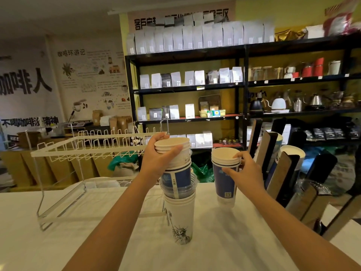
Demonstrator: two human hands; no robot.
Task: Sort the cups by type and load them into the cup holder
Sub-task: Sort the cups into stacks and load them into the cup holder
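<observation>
Left hand gripped the mixed stack; right hand pinched blue cups, which I judged kept types apart before the holder.

Two bare forearms, unsleeved from the lower frame edge up to the wrists. No watch, bracelet or band behind the fingers on either wrist. Left hand: ungloved, ringless, short plain nails at the fingertips. Right hand: ungloved, ringless, thumb nail short and unpainted. No sleeve cuff, cloth or marking anywhere between fingers and elbows.
</observation>
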